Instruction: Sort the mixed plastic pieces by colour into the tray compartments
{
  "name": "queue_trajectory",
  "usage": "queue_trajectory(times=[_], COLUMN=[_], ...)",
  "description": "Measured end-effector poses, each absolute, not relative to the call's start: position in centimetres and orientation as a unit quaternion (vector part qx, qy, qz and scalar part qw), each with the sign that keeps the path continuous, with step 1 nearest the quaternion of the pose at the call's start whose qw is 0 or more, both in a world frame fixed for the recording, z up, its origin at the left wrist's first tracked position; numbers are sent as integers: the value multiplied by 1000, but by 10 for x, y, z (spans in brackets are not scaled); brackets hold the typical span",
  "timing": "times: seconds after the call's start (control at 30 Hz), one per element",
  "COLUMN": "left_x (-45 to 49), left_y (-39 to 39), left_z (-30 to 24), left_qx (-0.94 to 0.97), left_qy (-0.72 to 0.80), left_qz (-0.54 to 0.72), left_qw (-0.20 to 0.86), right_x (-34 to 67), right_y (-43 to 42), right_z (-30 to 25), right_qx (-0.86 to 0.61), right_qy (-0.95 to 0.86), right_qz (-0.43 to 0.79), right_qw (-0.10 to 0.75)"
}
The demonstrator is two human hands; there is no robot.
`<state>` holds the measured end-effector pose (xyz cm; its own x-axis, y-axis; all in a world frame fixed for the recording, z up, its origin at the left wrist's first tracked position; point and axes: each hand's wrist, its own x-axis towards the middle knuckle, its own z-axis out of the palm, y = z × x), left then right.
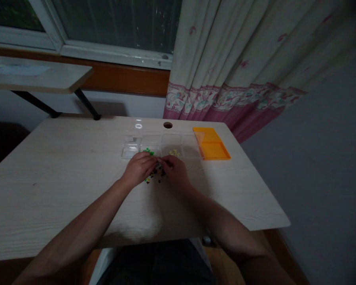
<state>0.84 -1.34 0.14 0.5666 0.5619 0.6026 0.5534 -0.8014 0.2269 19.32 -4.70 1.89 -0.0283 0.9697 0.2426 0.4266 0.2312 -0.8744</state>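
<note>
My left hand (140,168) and my right hand (177,169) meet over the table, fingertips almost touching. Both are closed in a pinch; whatever lies between the fingers is too small and dim to name. Just below them is a loose pile of tiny dark, yellow and green pieces (154,174), partly hidden by the hands. Behind the hands stands a clear plastic box with compartments (192,147). One compartment holds small green pieces (148,151), and another has pale yellow pieces (174,152).
An orange plastic tray (215,150) lies at the right end of the clear box. A smaller clear container (130,149) sits at its left end. Behind is a round cable hole (167,125) in the wooden table (77,178). A raised shelf (41,77) stands back left.
</note>
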Motion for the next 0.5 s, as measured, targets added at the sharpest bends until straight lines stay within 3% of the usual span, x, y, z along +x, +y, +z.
queue_trajectory(times=[0.2,0.5], left_x=[1,-3], left_y=[-8,3], left_z=[2,-2], left_qx=[854,774], left_qy=[355,488], left_qz=[378,402], left_qw=[43,30], right_x=[199,194], right_y=[-40,-45], right_z=[4,-3], right_qx=[-485,-464], right_qy=[-743,-851], right_qz=[217,55], right_qw=[408,239])
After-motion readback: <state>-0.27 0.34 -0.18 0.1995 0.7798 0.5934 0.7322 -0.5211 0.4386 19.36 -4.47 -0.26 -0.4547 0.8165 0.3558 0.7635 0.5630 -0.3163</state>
